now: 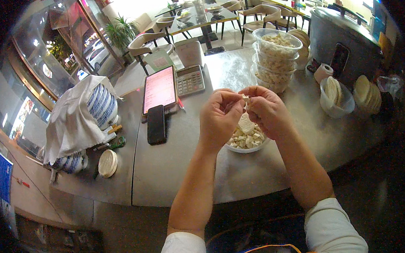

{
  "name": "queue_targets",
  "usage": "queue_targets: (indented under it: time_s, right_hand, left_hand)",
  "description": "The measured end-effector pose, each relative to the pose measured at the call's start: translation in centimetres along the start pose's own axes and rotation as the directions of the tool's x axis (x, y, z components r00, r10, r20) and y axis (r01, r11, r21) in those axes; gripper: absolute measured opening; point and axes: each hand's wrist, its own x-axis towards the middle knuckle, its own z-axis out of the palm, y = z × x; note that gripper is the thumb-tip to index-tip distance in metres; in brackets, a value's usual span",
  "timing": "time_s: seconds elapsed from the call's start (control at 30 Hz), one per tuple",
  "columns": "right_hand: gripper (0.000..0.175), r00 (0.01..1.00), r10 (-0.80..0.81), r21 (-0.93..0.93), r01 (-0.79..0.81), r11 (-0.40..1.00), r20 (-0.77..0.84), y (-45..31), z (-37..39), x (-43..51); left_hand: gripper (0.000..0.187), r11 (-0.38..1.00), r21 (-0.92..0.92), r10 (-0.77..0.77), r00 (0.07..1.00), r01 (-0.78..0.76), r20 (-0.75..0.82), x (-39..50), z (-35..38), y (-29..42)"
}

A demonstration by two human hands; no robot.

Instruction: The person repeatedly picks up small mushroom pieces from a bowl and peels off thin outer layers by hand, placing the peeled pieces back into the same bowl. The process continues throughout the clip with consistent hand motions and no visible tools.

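Observation:
Above a shallow round bowl (247, 151), my left hand (219, 116) and my right hand (268, 110) meet fingertip to fingertip. Between them they pinch a small pale piece of flatbread (245, 97), mostly covered by the fingers. Heaped in the bowl are small torn bread pieces (245, 140), with a larger pale round of flatbread (246, 124) on top, partly hidden by my hands. Just behind my right hand stands a stack of clear plastic bowls (276, 44) filled with similar torn pieces.
On the steel counter (177, 169), a black phone (156, 125), a lit tablet (158, 89) and a calculator (190, 79) lie left. Cloth-covered bowls (103, 104) and flatbreads (107, 163) sit farther left. Right are a tub of flatbreads (336, 99) and a large metal pot (345, 37).

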Motion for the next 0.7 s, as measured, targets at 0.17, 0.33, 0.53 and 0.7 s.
queue_targets:
  time_s: [0.17, 0.33, 0.53, 0.7]
  right_hand:
    - [0.02, 0.974, -0.211, -0.462, 0.148, 0.875, -0.087, 0.9, 0.8, 0.4]
    - [0.014, 0.948, -0.317, -0.717, 0.225, 0.66, 0.006, 0.7, 1.1, -0.1]
    - [0.016, 0.877, -0.455, -0.885, 0.327, 0.332, 0.154, 0.6, 1.5, -0.5]
    - [0.015, 0.865, -0.49, -0.928, 0.267, 0.259, 0.112, 0.4, 1.3, -0.2]
  left_hand:
    - [0.009, 0.992, 0.066, -0.107, 0.994, 0.108, -0.012, 0.3, -0.7, -0.3]
    - [0.009, 0.971, -0.079, -0.221, 0.972, 0.227, 0.081, 0.5, -1.5, -0.5]
    - [0.008, 0.932, -0.055, -0.35, 0.928, 0.358, 0.126, 0.7, -2.3, 0.1]
    - [0.009, 0.94, 0.125, -0.331, 0.939, 0.319, 0.097, 0.6, -2.0, 0.2]
